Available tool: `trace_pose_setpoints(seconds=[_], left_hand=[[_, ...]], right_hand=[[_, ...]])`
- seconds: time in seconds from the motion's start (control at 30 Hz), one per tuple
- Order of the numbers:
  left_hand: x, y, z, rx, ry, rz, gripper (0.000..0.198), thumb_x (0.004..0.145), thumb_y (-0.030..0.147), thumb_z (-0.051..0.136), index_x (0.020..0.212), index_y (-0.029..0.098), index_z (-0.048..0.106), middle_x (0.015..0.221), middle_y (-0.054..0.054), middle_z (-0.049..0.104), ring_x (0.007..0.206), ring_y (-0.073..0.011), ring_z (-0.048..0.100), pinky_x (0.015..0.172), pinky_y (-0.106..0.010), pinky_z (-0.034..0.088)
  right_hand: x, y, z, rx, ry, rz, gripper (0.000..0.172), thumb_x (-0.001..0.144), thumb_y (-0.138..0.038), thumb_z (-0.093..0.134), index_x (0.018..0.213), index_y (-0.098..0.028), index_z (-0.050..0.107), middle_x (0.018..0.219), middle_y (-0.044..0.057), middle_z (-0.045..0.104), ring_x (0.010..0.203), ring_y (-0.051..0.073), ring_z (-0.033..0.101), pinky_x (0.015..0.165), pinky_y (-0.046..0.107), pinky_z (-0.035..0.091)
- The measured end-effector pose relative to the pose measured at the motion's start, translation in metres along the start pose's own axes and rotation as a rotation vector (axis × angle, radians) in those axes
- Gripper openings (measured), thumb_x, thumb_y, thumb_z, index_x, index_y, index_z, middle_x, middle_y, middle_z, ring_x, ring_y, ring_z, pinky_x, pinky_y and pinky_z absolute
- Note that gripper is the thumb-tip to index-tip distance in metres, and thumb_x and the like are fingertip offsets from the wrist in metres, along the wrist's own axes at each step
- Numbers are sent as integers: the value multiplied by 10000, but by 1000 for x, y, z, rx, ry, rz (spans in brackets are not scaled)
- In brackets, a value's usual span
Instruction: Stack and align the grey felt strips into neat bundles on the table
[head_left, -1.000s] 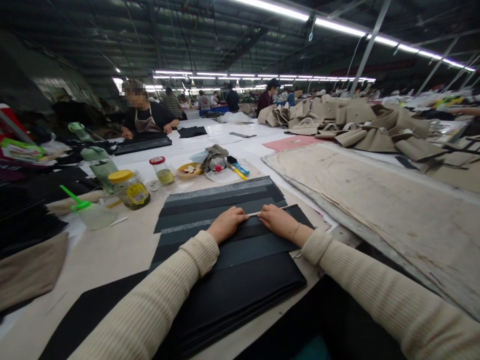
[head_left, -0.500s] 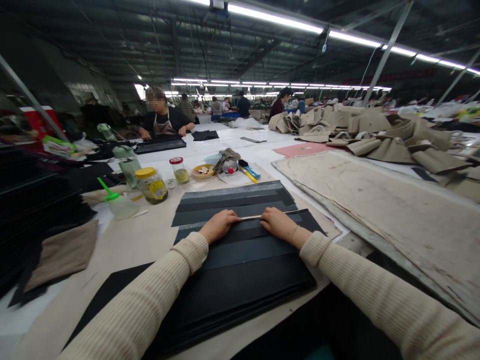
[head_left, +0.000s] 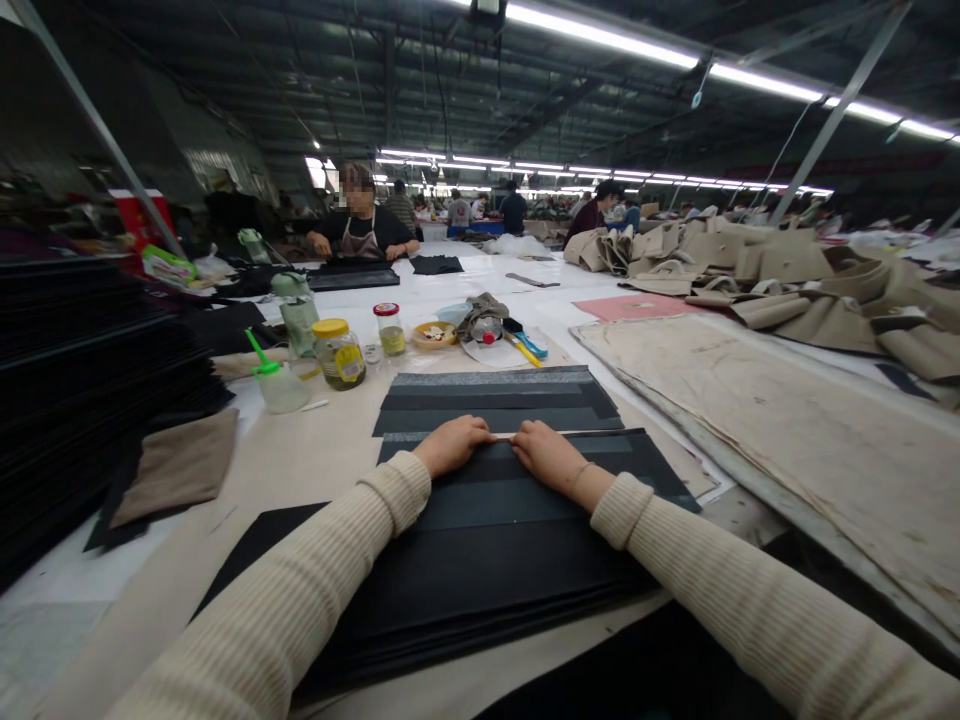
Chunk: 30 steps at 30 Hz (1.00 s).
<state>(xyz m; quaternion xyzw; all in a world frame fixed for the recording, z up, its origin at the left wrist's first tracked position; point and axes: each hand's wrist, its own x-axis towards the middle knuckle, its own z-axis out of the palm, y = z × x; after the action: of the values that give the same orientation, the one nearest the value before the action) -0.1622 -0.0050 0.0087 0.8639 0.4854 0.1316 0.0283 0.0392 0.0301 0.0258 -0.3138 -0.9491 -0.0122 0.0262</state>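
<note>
Closely paired hands (head_left: 454, 447), dark panels (head_left: 495, 560) beneath

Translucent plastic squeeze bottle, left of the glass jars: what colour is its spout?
The thin spout is bright green, best seen in the head view.

panels (head_left: 487, 560): black, slate-banded | sleeves (head_left: 330, 560): cream, ribbed | jar lid (head_left: 330, 328): yellow

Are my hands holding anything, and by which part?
Left hand and right hand touch the far edge of the near dark panel; whether they pinch it is unclear.
</note>
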Motion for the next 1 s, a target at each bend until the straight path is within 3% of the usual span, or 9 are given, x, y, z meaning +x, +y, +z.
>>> trace_pose_setpoints(seconds=[0.2,0.43,0.57,0.73,1.0], left_hand=[[-28,-13,-4,7,62,-78,305,818,103,415,1021,190,626,990,-46,608,908,-152,529,824,-246,421],[-28,-10,-5,49,48,-37,336,823,89,382,1048,194,608,998,-45,604,902,-153,521,826,-252,418],[-46,-28,-14,38,18,-46,302,832,118,390,1006,194,624,989,-46,604,902,-151,529,830,-250,417],[-74,-45,-17,34,64,-86,296,838,128,389,1014,204,614,994,-43,595,923,-145,523,844,-247,409],[-76,-42,-17,79,47,-35,338,811,75,387,1051,198,591,1002,-50,595,926,-153,508,845,-260,414]], right_hand=[[17,-8,-5,76,-79,-7,252,829,-199,457,1015,-122,608,980,108,552,921,189,502,842,276,360],[29,-42,5,34,3,-53,271,869,-176,375,1012,-109,595,976,111,547,903,194,484,843,295,360],[27,-40,5,12,-2,-72,266,873,-195,371,960,-115,610,963,108,546,896,191,483,825,292,367],[41,-48,2,62,-37,-69,247,822,-157,432,993,-105,603,983,112,545,909,187,490,835,280,363],[58,-82,7,40,-5,-143,320,842,-66,327,1028,-112,583,971,107,539,899,183,474,837,277,362]])
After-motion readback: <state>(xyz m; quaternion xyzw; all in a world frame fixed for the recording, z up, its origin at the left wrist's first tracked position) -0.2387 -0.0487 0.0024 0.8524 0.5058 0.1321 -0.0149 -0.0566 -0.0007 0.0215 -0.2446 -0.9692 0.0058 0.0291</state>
